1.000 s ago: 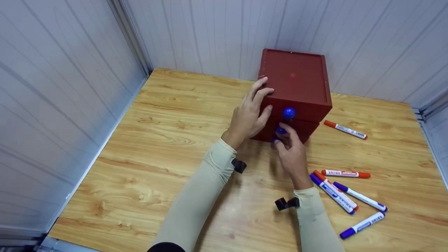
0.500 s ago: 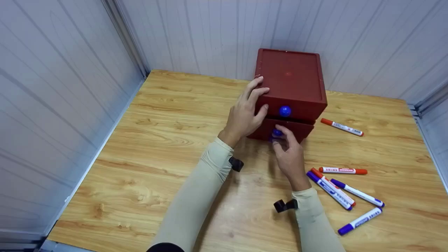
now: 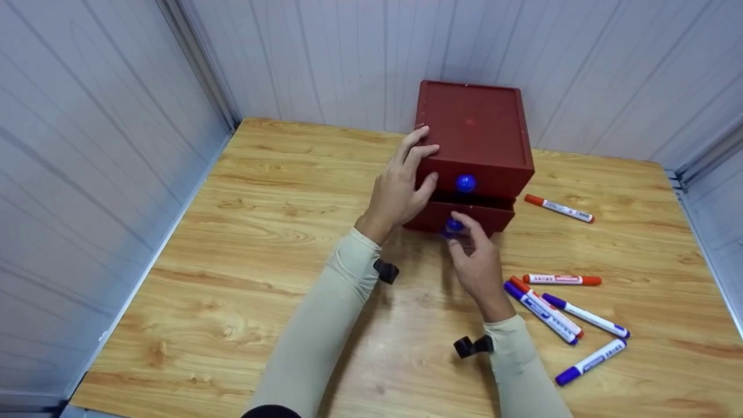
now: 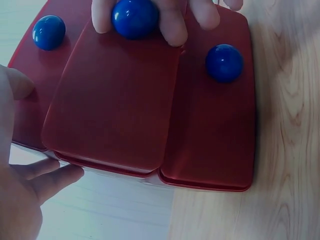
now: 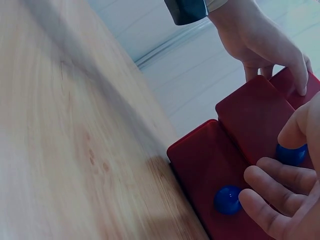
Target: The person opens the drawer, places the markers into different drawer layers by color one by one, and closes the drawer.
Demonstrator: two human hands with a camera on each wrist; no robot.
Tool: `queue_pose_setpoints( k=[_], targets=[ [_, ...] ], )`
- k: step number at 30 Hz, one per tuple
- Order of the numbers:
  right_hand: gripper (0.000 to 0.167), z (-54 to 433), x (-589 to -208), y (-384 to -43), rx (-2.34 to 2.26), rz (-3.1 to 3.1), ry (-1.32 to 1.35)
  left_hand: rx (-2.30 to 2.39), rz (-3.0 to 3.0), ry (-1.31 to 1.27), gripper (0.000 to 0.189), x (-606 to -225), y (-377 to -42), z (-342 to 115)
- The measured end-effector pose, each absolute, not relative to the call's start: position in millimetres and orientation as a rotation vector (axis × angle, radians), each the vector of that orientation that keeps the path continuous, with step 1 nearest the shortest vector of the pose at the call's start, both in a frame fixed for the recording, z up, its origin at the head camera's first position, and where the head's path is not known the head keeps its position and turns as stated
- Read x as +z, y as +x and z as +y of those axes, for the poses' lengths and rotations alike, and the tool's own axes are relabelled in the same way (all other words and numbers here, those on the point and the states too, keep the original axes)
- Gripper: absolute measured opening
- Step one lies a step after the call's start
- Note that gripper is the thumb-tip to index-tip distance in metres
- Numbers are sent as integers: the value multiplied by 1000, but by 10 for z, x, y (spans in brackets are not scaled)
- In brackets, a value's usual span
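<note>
A dark red cabinet (image 3: 473,125) with three stacked drawers, each with a round blue knob, stands at the back of the table. My right hand (image 3: 479,264) pinches the middle knob (image 4: 134,19) between thumb and fingers. That middle drawer (image 4: 120,95) juts out past the other two, with a dark gap under the top drawer. My left hand (image 3: 397,188) rests on the cabinet's upper left corner, fingers on the top and side, thumb against the top drawer front. The top knob (image 3: 466,183) is untouched. Right-hand fingers are close to the bottom knob (image 5: 227,200).
A red-capped marker (image 3: 560,209) lies right of the cabinet. Nearer the front right are another red marker (image 3: 562,280), a crossed red and blue pair (image 3: 543,312), and two more blue markers, one of them nearest the front (image 3: 591,363). White panel walls (image 3: 348,64) border the wooden table.
The middle drawer has slid toward me with my right hand on its knob, widening the gap under the top drawer. My left hand stays on the cabinet corner. The head view has shifted slightly.
</note>
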State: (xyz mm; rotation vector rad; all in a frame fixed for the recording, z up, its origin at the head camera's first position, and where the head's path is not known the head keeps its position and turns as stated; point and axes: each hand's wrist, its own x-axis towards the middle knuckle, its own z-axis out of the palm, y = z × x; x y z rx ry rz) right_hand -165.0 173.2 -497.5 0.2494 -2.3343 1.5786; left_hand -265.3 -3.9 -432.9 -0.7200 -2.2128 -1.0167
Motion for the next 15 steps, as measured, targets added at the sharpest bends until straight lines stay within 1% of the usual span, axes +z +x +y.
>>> queue_pose_setpoints(
  k=[15],
  targets=[
    [42,1877,-4890,-1539,1649,-2375,371,-1051,-2222,-747,40,-4313,-2662,-66]
  ],
)
